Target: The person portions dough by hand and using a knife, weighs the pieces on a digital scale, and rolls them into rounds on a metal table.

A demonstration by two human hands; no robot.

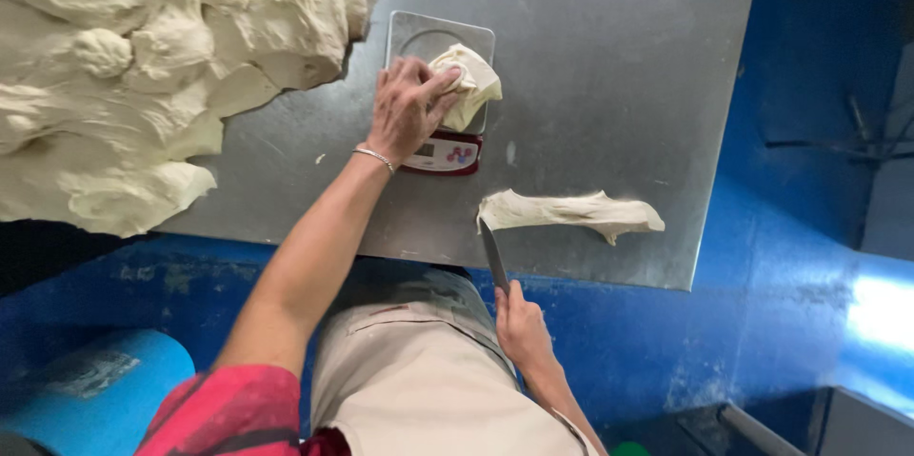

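Dough piece [466, 83] sits on the scale's clear platform [416, 32], toward its 4 o'clock corner, hanging a bit over the right edge. Lumpy and folded, with no clean long axis; if any, it runs roughly 11 to 5.

My left hand [405, 109] is on it. The dough lies at about 2 o'clock from my palm, right at the fingertips. My fingers [426, 87] are spread, lightly curled and pressing on the left flank of the lump. That is contact, not a wrapped grip. The thumb is tucked under the palm side, so I can't tell whether it pinches.

The left hand is clearly the nearer one. My right hand [519, 327] is well apart, down at 6 o'clock off the counter edge, fingers closed tight around a knife [493, 256] handle. The blade points up toward 11 to 12, and its tip touches the left end of a second dough strip [569, 211].

That strip lies on the counter [609, 56] at about 5 o'clock from the scale. Its long axis runs 9 to 3, near the front edge, apart from the scale.

The scale body [446, 151] is red and white, with its display facing me just under my left wrist. Bracelet [373, 157] on that wrist.

The bulk dough mass [143, 66] sits at 9 to 10 o'clock from the scale, covering the counter's left part, near the platform but not touching it.

Blue wall [809, 132] at 3 o'clock.
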